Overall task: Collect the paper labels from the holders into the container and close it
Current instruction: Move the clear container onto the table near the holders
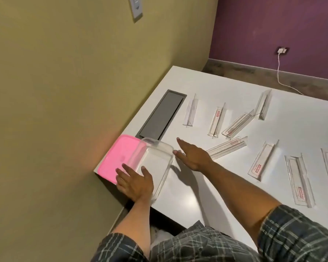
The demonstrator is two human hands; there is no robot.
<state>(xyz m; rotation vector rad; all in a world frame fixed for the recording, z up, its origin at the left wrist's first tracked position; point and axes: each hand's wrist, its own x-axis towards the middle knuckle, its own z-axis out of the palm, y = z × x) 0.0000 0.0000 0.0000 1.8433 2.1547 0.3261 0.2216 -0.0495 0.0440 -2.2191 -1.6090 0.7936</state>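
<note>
A clear plastic container (155, 157) sits at the near left corner of the white table (197, 195), partly on top of its pink lid (119, 157). My left hand (134, 181) lies on the container's near rim with fingers spread, the thumb inside the rim. Just right of the container my right hand (192, 155) hovers flat and open, fingers pointing away from me. Several clear acrylic label holders, such as one (217, 120) and another (261, 160), lie scattered across the table with red-printed paper labels in them.
A grey recessed cable hatch (159, 116) lies in the table beside the olive wall on the left. The table's near edge runs just behind my left wrist. A white cable (280, 76) hangs from a socket on the purple wall.
</note>
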